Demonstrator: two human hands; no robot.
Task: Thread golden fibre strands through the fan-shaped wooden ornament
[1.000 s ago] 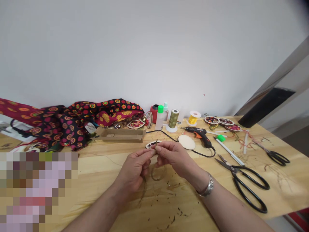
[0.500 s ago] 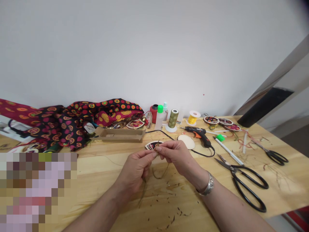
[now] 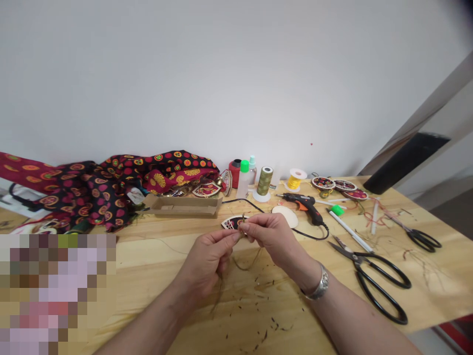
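My left hand (image 3: pixel 210 256) and my right hand (image 3: pixel 268 234) meet over the middle of the table, thumbs and forefingers pinched close together. Between them they hold olive-green thread (image 3: pixel 242 268), which hangs in a loop below the fingers, with loose ends trailing under the left palm. The exact spot where the fingertips grip is too small to make out. Just behind the fingertips is a leaf-shaped ornament (image 3: pixel 231 223) with dark patterned fabric and a pale cut-out frame; my hands partly hide it. A silver bracelet (image 3: pixel 320 283) circles my right wrist.
Large black-handled scissors (image 3: pixel 382 276) and a glue gun (image 3: pixel 305 204) lie to the right, smaller scissors (image 3: pixel 423 240) farther off. An olive thread spool (image 3: pixel 265 182), bottles and a cardboard tray (image 3: pixel 183 208) stand at the back. Patterned fabric (image 3: pixel 107 187) is heaped left. Dark scraps litter the front.
Both hands keep nearly the same place and pinch. The fingertips have shifted very slightly, and the hanging thread has swayed a little.
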